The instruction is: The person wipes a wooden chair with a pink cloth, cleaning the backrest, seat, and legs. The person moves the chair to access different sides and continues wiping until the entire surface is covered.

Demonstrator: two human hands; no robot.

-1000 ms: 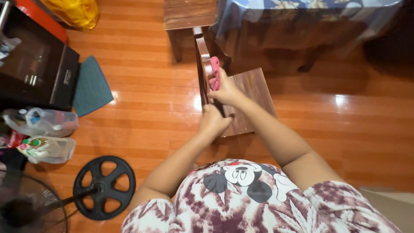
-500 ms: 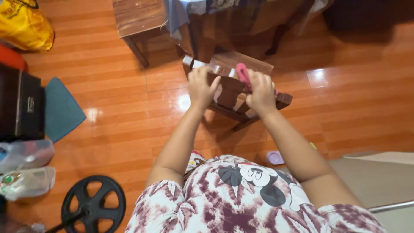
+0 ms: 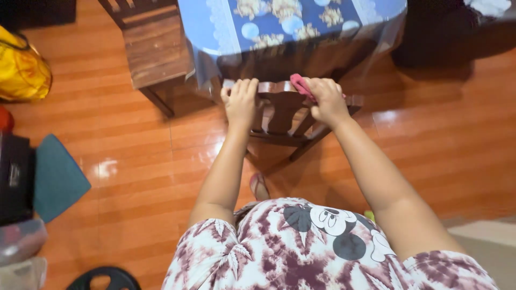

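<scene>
Change: chair (image 3: 285,115) now sits tucked at the desk (image 3: 293,24) edge, under the blue cloth; half a second ago it stood clear of it.
Left hand (image 3: 240,102): fingers curled over the chair's top rail, clamped on it.
Right hand (image 3: 328,102): fingers closed on the rail, pink rag (image 3: 301,86) pinched at its 11 o'clock.
Seat: probably under the desk, hidden.
Second chair (image 3: 156,48): at 10 o'clock.

A glossy orange wooden floor (image 3: 134,161) carries 2 dark wooden chairs (image 3: 156,51), a cloth-covered counter (image 3: 290,24), a teal mat (image 3: 56,177) and a yellow bag (image 3: 21,70).
</scene>
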